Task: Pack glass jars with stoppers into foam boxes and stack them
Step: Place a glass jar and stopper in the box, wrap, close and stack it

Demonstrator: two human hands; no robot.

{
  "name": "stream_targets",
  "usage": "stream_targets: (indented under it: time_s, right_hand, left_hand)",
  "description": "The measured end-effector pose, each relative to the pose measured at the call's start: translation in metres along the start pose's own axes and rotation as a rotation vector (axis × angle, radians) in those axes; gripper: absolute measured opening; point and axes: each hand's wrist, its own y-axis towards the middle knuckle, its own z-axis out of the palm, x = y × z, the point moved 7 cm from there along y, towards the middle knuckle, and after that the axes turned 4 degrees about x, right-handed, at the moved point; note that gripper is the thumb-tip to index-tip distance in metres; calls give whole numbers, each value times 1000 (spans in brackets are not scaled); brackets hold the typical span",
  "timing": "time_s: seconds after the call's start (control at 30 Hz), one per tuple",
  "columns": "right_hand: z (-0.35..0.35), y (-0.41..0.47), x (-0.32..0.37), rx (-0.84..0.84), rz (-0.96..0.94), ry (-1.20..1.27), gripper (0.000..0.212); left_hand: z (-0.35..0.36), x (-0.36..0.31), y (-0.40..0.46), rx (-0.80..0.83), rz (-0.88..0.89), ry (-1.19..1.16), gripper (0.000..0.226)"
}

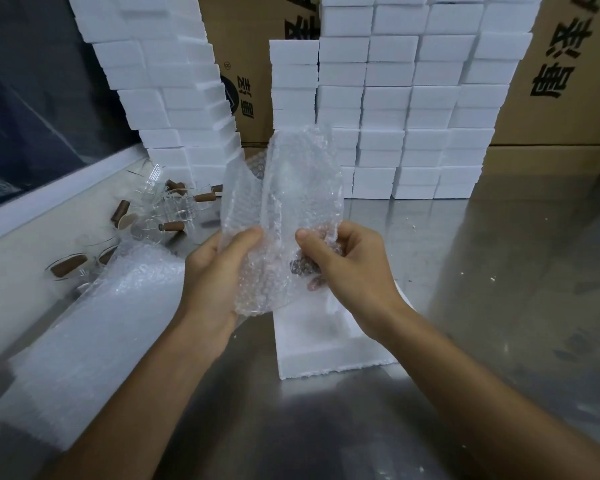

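Head view: left hand (pixel 219 271) and right hand (pixel 347 268) both pinching bubble wrap sheet (pixel 284 209), holding it above open foam box (pixel 326 337) on bench (pixel 499 271). Right grip curling round dark, stopper-like shape inside wrap; jar itself not clearly showing. Unpacked glass jars (pixel 160 209) with stoppers lying far left, packed boxes (pixel 395 109) stacking behind. Risk, as judgement: loose wrap unfolding, jar slipping through onto hard bench; leaning left stack (pixel 174 81) tipping onto jars.
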Motion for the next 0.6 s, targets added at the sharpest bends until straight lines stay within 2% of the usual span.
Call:
stream_targets:
  time_s: [0.1,0.23,0.33,0.4,0.47,0.53,0.6]
  right_hand:
    - [1,-2,-1,8,-5,1,16]
    - [5,-3,-2,23,-2,15,13]
    - [-3,-2,-2,-74,-14,-33,31]
    - [-11,-5,6,-186,-146,-204,47]
    - [-10,-10,22,-233,-363,-391,61]
    - [-1,-14,30,-183,-570,-572,63]
    - [11,-15,25,-60,-602,-686,59]
  left_hand:
    - [-7,-3,0,-75,46,20,9]
    - [-11,-5,2,-136,90,27,15]
    - [-15,-8,3,-169,140,73,20]
    - [-17,-10,4,-178,155,87,22]
    - [-19,-11,4,-179,166,98,25]
    - [-18,-11,5,-167,158,98,21]
    - [-17,-9,6,-149,127,78,18]
